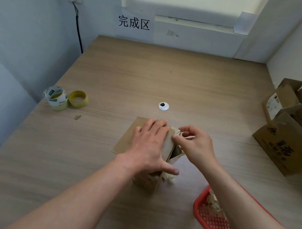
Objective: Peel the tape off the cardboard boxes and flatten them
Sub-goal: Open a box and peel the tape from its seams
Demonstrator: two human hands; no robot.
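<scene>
We're on the peel step, not flattening yet. Left hand [149,147] lies flat, fingers straight, pressing down on the small box [126,136] to pin it to the table [150,77]. Right hand [197,146], just beside the left, pinches a crumpled tape strip [175,130] between thumb and forefinger at the box's top seam, close to the left fingertips. The box sits under the left palm, with one flap lying out past that hand's left side. Loose tape [170,179] also hangs below the left thumb.

Next move as we judge it: pull the strip along the seam at a low angle, with the left hand giving counter-pressure so the box doesn't lift or the card tear. Then drop it in the red basket [209,225] under the right forearm. Other boxes [290,138] wait well off beyond the right hand.
</scene>
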